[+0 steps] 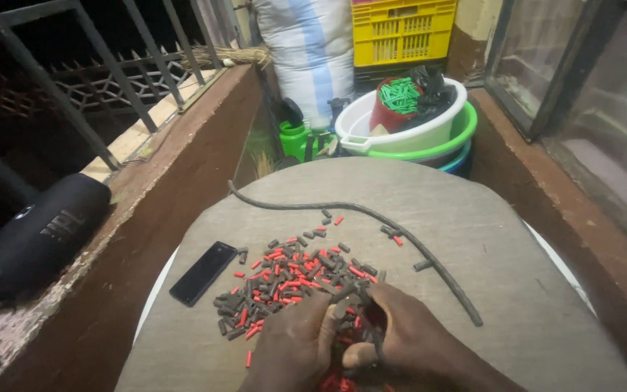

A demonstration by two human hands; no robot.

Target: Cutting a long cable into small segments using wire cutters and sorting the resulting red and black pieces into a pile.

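A pile of several short red and dark grey tube pieces (292, 279) lies on a round grey board (473, 239). Both hands meet at the pile's near edge. My left hand (292, 345) pinches a grey piece between its fingertips. My right hand (408, 337) curls against it, thumb and fingers closed on small grey pieces; exactly what sits inside is partly hidden. More red pieces show beneath my hands at the frame's bottom edge. A long dark twisted cable (400, 229) curves across the board beyond the pile.
A black phone (202, 273) lies on the board's left. A black cylindrical speaker (38, 236) rests on the brown ledge at left. Stacked basins (429, 127) holding green pieces, a yellow crate (400, 29) and a sack stand behind.
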